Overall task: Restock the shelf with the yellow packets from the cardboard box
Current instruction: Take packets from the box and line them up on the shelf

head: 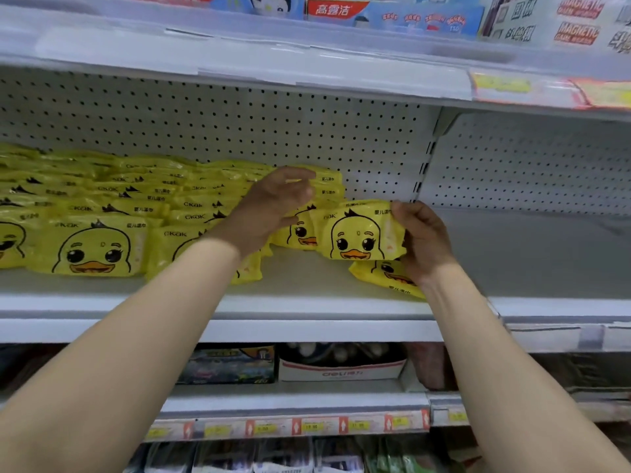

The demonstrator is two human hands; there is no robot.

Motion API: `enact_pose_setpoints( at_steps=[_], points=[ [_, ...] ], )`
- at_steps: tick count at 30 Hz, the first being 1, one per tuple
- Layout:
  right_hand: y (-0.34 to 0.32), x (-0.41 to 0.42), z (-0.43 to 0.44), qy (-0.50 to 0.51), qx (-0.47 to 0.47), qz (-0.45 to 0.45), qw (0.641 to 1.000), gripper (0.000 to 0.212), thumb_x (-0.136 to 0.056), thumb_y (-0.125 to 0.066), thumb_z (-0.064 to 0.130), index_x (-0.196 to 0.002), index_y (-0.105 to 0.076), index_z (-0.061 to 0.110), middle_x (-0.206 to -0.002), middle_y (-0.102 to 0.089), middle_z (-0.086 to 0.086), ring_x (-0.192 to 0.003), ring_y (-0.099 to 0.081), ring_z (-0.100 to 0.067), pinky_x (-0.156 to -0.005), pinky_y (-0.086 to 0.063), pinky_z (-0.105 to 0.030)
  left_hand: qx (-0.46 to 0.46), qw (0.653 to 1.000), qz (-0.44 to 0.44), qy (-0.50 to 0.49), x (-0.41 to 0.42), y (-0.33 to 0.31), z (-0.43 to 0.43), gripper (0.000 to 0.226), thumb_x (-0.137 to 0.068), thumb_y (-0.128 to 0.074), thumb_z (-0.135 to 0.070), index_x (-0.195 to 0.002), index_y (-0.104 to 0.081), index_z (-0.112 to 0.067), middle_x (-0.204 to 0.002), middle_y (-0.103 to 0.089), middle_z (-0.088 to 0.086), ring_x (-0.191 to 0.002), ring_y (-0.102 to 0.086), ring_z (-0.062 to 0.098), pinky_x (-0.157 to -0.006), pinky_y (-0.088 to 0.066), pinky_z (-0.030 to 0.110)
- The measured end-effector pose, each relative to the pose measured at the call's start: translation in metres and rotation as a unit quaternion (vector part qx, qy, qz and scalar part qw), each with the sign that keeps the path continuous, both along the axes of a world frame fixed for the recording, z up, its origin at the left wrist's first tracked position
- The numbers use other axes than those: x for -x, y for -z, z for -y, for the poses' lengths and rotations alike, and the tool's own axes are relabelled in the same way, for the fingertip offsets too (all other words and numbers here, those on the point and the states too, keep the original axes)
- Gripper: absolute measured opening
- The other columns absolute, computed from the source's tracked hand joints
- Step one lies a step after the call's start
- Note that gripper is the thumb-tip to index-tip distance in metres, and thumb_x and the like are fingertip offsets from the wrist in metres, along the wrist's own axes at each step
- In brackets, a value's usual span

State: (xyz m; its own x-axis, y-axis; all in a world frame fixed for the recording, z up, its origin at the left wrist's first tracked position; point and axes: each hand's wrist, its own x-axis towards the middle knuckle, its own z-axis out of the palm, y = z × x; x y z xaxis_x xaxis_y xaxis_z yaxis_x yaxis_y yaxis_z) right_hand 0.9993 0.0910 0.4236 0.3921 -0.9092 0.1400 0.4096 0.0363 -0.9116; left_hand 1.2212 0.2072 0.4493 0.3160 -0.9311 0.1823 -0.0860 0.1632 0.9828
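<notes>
The right hand [423, 240] gripped a yellow packet [358, 233] by its right end, fingers curled round the edge, and held it upright over the shelf [307, 302] with the duck face forward. Just below it a second packet [382, 276] lay flat, partly under the wrist. The left hand [273, 206] had fingers and thumb curled round the right end of the stacked packets [102, 227] — these filled the shelf's left side, back to the pegboard wall [239, 117].
</notes>
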Motion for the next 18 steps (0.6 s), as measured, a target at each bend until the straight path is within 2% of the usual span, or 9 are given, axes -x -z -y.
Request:
enact_pose_setpoints(
  at_steps=[2,4,7,10,13,15,18],
  points=[
    [-0.0027,-0.0035,-0.0024,-0.02,0.014,0.009,1.0,0.014,-0.081,-0.072,0.013,-0.072,-0.062,0.016,-0.082,-0.067,-0.004,-0.07,-0.063,-0.02,-0.063,-0.053,-0.031,-0.003,0.999,0.047,-0.007,0.0084,0.0028,0.0065,0.028,-0.09,-0.068,-0.024,-0.116,-0.064,-0.03,-0.133,-0.058,-0.007,-0.121,-0.054,0.005,-0.089,-0.046,0.028],
    [-0.0069,-0.0033,-0.0032,-0.041,0.033,0.02,0.998,0.013,-0.078,-0.072,0.015,-0.067,-0.064,0.018,-0.077,-0.068,-0.002,-0.068,-0.063,-0.019,-0.061,-0.053,-0.029,-0.001,0.999,0.038,-0.01,0.0083,0.0059,0.0085,0.022,-0.089,-0.069,-0.017,-0.109,-0.066,-0.026,-0.124,-0.064,-0.008,-0.112,-0.06,0.006,-0.084,-0.048,0.027],
    [-0.0099,-0.0038,-0.0036,-0.055,0.046,0.028,0.997,0.013,-0.075,-0.073,0.018,-0.064,-0.067,0.021,-0.075,-0.07,0.001,-0.066,-0.064,-0.017,-0.061,-0.053,-0.029,0.005,1.0,0.03,-0.001,0.0093,0.008,0.0089,0.018,-0.087,-0.07,-0.009,-0.101,-0.066,-0.018,-0.102,-0.071,0.002,-0.087,-0.066,0.011,-0.074,-0.052,0.027],
    [-0.0083,-0.0035,-0.0018,-0.06,0.044,0.029,0.997,0.013,-0.067,-0.08,0.025,-0.066,-0.068,0.022,-0.076,-0.071,0.0,-0.068,-0.065,-0.018,-0.063,-0.055,-0.031,0.044,0.996,0.071,-0.026,0.0132,0.0054,0.0073,0.02,-0.084,-0.072,-0.004,-0.101,-0.065,-0.012,-0.099,-0.072,0.007,-0.082,-0.065,0.006,-0.067,-0.048,0.016],
    [-0.0072,-0.0031,0.0003,-0.056,0.026,0.049,0.997,0.019,-0.062,-0.083,0.027,-0.07,-0.067,0.019,-0.08,-0.072,-0.001,-0.071,-0.066,-0.019,-0.065,-0.056,-0.032,0.078,0.994,0.07,-0.012,0.0137,0.0029,0.0046,0.021,-0.083,-0.071,0.003,-0.095,-0.06,-0.011,-0.108,-0.071,0.013,-0.091,-0.067,0.008,-0.073,-0.049,0.016],
    [-0.0062,-0.0034,0.002,-0.051,0.022,0.052,0.997,0.021,-0.061,-0.083,0.026,-0.071,-0.066,0.018,-0.081,-0.071,-0.002,-0.071,-0.066,-0.019,-0.065,-0.057,-0.032,0.084,0.992,0.093,-0.003,0.0122,0.0047,0.0051,0.019,-0.082,-0.071,0.003,-0.092,-0.061,-0.01,-0.106,-0.07,0.014,-0.098,-0.067,0.008,-0.081,-0.049,0.019],
    [-0.0063,-0.0062,0.0007,-0.048,0.022,0.048,0.997,0.014,-0.063,-0.081,0.025,-0.068,-0.069,0.021,-0.08,-0.072,-0.001,-0.071,-0.067,-0.018,-0.065,-0.056,-0.032,0.077,0.991,0.106,-0.021,0.0118,0.0083,0.0059,0.017,-0.081,-0.073,0.002,-0.095,-0.068,-0.007,-0.108,-0.071,0.015,-0.096,-0.066,0.007,-0.085,-0.049,0.017]
  ],
)
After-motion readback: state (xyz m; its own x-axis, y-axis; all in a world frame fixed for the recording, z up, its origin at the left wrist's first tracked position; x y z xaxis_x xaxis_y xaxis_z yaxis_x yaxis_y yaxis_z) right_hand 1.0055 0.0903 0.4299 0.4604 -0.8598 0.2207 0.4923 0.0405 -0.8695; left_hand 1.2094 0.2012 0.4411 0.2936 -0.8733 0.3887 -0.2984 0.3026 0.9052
